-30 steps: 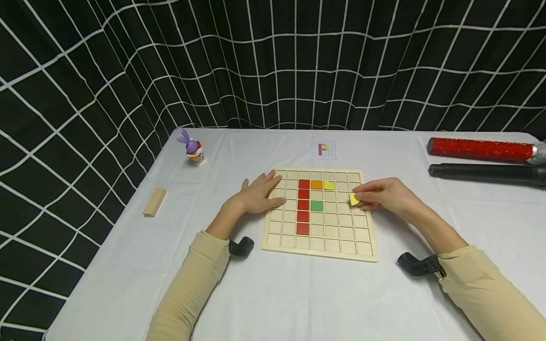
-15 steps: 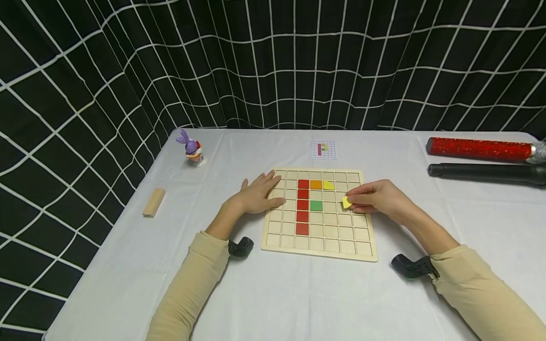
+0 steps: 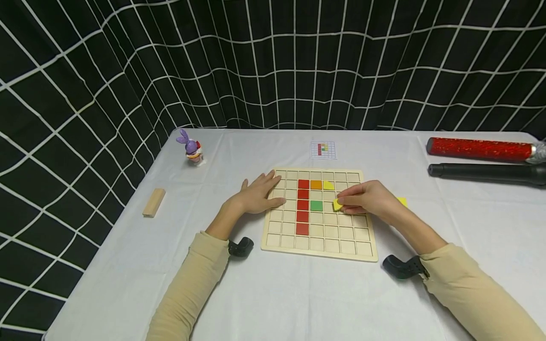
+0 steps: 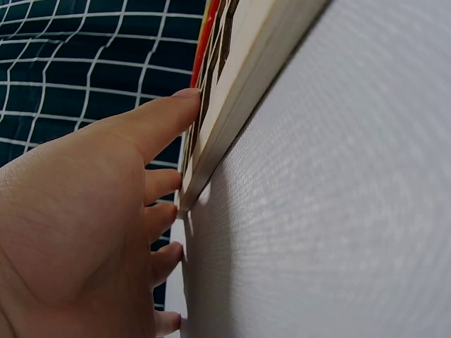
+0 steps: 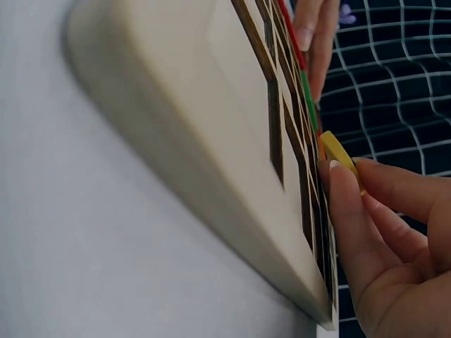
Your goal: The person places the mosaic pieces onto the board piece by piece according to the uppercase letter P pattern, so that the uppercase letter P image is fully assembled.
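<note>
A pale wooden grid board (image 3: pixel 319 256) lies mid-table. Set in its cells are a column of several red tiles (image 3: pixel 303 205), an orange tile (image 3: pixel 316 184), a yellow tile with a rounded corner (image 3: pixel 328 185) and a green tile (image 3: pixel 316 205). My right hand (image 3: pixel 368 198) pinches another yellow tile (image 5: pixel 338 153) between thumb and fingers, tilted close over the board, two columns right of the green one. With fingers spread, my left hand (image 3: pixel 259 193) rests on the board's left edge; its thumb (image 4: pixel 165 120) lies over the rim.
Behind the board is a small printed grid card (image 3: pixel 323 150). A purple-eared figurine (image 3: pixel 193 148) and a wooden block (image 3: pixel 154 202) stand at left. At right lie a red stick (image 3: pixel 482 148) and a black stick (image 3: pixel 486 174). Another yellow piece (image 3: pixel 402 201) shows past my right wrist.
My right hand has moved left across the board with the yellow tile, from its right edge toward the green tile. The yellow piece behind the wrist has come into view. My left hand stays put.
</note>
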Demonstrator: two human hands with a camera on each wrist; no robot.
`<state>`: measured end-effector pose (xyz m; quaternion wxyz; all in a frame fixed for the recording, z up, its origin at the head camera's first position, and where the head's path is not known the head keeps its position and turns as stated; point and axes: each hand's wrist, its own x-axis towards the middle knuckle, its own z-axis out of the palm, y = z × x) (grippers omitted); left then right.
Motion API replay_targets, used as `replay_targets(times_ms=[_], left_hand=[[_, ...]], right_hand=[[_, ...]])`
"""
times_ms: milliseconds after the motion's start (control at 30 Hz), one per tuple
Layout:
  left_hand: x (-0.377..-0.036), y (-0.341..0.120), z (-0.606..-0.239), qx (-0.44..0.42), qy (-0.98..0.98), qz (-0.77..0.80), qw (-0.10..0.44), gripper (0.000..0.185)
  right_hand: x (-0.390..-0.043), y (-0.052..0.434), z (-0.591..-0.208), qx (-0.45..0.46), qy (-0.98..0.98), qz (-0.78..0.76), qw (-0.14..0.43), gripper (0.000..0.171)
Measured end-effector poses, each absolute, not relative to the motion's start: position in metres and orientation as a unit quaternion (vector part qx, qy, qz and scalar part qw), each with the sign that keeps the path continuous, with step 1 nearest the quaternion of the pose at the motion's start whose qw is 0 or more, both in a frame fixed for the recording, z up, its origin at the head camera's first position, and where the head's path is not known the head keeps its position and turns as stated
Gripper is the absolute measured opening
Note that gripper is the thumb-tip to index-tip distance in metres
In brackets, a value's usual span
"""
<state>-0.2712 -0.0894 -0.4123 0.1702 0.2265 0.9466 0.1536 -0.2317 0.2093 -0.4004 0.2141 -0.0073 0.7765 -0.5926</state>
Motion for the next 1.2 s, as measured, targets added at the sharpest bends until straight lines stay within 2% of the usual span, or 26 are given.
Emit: replay_targets(times_ms=[1200], left_hand=[[-0.271, -0.088, -0.413, 0.223, 0.948, 0.156, 0.164, 0.074]], right_hand=[[-0.229, 0.198, -0.397, 0.004, 0.784, -0.581, 0.216, 0.033]])
